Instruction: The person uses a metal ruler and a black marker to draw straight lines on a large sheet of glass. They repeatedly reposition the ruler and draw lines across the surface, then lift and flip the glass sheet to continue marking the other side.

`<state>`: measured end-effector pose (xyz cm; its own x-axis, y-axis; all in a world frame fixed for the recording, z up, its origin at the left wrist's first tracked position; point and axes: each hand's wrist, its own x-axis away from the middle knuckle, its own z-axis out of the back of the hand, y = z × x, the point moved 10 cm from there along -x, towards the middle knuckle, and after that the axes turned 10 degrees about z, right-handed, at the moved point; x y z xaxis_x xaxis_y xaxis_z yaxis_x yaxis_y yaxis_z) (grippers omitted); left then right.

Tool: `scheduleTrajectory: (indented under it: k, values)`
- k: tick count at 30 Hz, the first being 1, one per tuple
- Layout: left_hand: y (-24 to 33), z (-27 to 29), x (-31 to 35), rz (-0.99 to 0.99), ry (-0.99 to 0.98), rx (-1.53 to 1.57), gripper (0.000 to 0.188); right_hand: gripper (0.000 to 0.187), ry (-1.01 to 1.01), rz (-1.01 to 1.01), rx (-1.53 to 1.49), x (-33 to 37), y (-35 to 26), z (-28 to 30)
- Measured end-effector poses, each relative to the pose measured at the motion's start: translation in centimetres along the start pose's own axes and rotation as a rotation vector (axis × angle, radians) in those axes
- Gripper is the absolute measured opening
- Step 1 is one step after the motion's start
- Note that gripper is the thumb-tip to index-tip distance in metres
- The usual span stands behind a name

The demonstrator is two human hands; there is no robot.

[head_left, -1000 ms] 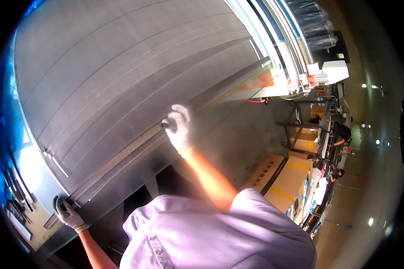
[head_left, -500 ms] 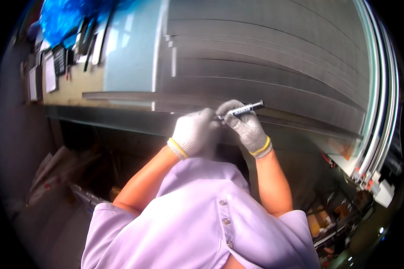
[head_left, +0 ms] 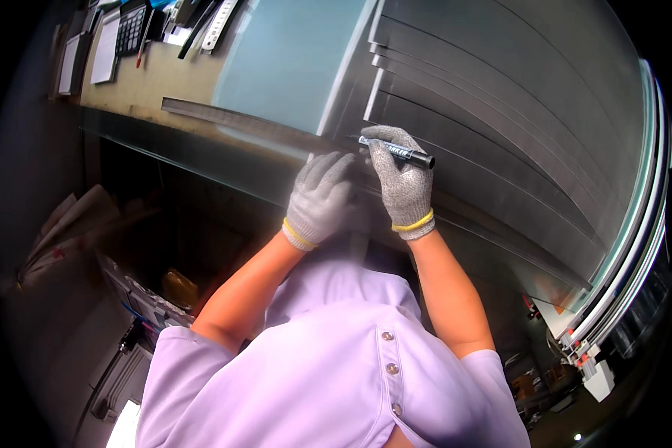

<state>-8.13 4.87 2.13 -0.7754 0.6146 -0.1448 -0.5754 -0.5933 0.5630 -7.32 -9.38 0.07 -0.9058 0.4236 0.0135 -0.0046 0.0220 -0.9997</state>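
My right hand, in a grey knit glove with a yellow cuff, grips a black marker between thumb and fingers. The marker's dark end points right, its other end left, over the edges of the grey sheets. To its left is my left hand, gloved the same way and slightly blurred. Its fingers are stretched forward at the worktable's front edge, near a long flat bar. I cannot tell whether they touch the surface, and no object shows in that hand.
A pale glass sheet lies left of the overlapping grey sheets. A calculator, a notepad and a white perforated strip sit at the table's far left. White rails curve along the right side.
My hands have come apart. The right has gone forward with the marker, whose dark end is now tilted lower. My left hand's fingers are stretched out. The whole view has turned.
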Motion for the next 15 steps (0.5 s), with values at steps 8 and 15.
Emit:
scheduleTrajectory:
  k: [8,15]
  values:
    - [-1.0,-0.2,-0.1,0.077,-0.026,0.077,0.037,0.010,-0.068,0.006,0.081,-1.4,0.7,-3.1]
    - [-0.8,0.0,-0.1,0.080,-0.015,0.066,0.037,0.011,-0.151,0.099,0.172,-2.0,-0.4,-3.9]
